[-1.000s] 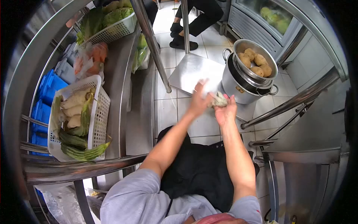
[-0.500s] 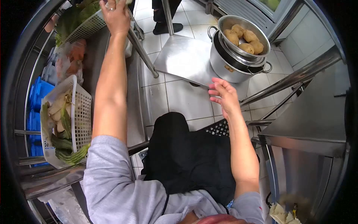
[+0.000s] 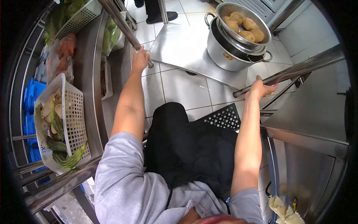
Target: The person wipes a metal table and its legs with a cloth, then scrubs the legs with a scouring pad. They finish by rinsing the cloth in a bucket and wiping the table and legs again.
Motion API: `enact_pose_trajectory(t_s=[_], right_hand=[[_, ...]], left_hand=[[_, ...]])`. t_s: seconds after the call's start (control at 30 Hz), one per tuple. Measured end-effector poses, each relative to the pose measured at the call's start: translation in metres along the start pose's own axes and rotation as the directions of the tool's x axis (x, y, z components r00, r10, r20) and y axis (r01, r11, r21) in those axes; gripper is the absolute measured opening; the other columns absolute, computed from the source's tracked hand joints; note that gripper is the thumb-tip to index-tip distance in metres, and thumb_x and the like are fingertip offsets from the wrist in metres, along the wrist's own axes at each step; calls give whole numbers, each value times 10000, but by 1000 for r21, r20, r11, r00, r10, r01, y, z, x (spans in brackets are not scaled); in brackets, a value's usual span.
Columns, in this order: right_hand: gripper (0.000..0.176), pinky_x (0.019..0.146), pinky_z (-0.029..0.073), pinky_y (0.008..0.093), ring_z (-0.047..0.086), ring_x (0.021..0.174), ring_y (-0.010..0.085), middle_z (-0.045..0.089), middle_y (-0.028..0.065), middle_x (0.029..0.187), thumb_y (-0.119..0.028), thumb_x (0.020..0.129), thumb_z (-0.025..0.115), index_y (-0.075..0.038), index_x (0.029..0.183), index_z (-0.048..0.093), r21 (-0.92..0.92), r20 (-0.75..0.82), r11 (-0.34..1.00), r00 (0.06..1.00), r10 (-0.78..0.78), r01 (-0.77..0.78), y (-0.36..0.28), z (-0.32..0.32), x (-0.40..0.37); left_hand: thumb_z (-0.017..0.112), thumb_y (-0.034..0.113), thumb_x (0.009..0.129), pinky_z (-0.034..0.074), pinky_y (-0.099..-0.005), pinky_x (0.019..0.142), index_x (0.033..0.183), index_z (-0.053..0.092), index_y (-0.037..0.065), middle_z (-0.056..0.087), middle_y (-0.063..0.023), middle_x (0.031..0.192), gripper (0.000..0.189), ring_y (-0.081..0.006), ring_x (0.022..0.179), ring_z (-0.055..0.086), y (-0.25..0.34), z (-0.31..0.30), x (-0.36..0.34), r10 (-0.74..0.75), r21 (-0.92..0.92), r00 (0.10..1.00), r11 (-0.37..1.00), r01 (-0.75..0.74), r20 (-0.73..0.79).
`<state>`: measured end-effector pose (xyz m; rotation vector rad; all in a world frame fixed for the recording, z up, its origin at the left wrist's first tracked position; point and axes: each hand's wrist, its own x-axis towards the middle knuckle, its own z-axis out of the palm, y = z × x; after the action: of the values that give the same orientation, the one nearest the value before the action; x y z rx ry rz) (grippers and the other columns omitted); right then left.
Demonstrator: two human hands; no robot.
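Two steel fixtures dominate: shelf rack at left, counter at right, tiled floor between. Seated low in that gap, lap covered by black apron.

Ahead on the floor: flat steel platform, carrying a large pot with a colander of potatoes set in its mouth. On the rack: white basket of leafy and long green vegetables, tilted toward the aisle. Just beyond the knees: black grid mat, partly hidden by the apron.

Hands well apart, one to each side, neither carrying anything loose.
- Left hand: closed round the slanting post of the rack, near the post's lower end, arm nearly straight.
- Right hand: hooked over the counter rail near its lower end, fingers across the top, thumb up; how far round the tube, cannot tell.

Step in hand, as judged: bracing on both supports, weight seemingly shared between the arms. No food being handled; potatoes well out of reach of either hand.

Next move, as judged: calls for both holds kept firm, an even pull on post and rail, and feet set on bare tile clear of mat and platform. Feet out of sight.
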<state>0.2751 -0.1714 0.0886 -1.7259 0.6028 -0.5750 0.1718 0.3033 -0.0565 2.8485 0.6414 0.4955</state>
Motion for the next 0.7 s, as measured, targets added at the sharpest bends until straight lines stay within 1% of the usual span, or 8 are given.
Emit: enact_pose_trajectory(t_s=[0.07,0.13,0.2,0.3,0.4,0.5,0.53,0.7], right_hand=[[809,1099,345,406,400,1313,333,264,211,1463,67,784,640,-20,1447,186,-1,11,1000,1000,16,-16,5,5,3],[804,1107,328,406,401,1314,338,295,209,1461,70,777,640,-15,1441,195,104,29,994,999,-27,24,19,6,14],[785,1104,321,400,411,1306,337,339,206,1445,68,771,643,-8,1425,216,166,16,986,999,-38,35,21,14,31],[700,1075,332,376,433,1285,328,374,205,1422,38,778,650,14,1369,276,110,72,993,996,45,-53,31,11,49],[548,1012,374,368,495,1176,307,455,183,1309,-11,844,620,20,1302,320,173,46,985,999,13,-21,46,15,65],[434,965,398,366,525,1093,283,505,154,1199,-51,892,597,15,1244,353,259,20,966,1000,13,-18,57,21,75],[403,948,404,364,531,1070,274,514,142,1166,-60,904,590,11,1228,360,250,4,968,1000,11,-12,53,20,72],[317,885,430,354,545,989,236,527,112,1098,-89,929,594,-7,1159,391,228,-10,973,1000,-19,21,41,22,66]], left_hand=[[507,239,946,456,-494,953,1059,629,27,620,-203,1217,270,-461,1140,550,28,-21,-20,-495,-343,863,797,497,101],[460,200,959,482,-474,867,1085,609,2,664,-239,1030,278,-418,948,636,22,-8,-22,-578,-496,719,787,367,-386],[426,187,972,476,-445,870,1159,573,-10,643,-257,1060,309,-387,977,628,39,-39,6,-820,-794,461,513,326,-341],[400,165,981,466,-424,897,1239,531,20,610,-244,1161,324,-352,1030,613,74,-130,44,-853,-880,254,475,15,-456],[396,170,992,430,-420,961,1347,443,35,547,-243,1281,382,-358,1125,574,79,-193,83,-838,-866,240,436,-243,-490],[394,172,997,376,-420,1028,1403,381,22,487,-252,1359,432,-380,1218,513,91,-206,117,-649,-751,411,641,-157,-640],[416,154,992,328,-417,1069,1441,329,13,426,-261,1417,478,-402,1287,443,88,-201,127,-463,-566,426,811,-151,-777],[476,101,968,374,-454,1010,1469,300,51,439,-281,1399,533,-445,1248,458,97,-197,138,-468,-557,408,820,-130,-784]])
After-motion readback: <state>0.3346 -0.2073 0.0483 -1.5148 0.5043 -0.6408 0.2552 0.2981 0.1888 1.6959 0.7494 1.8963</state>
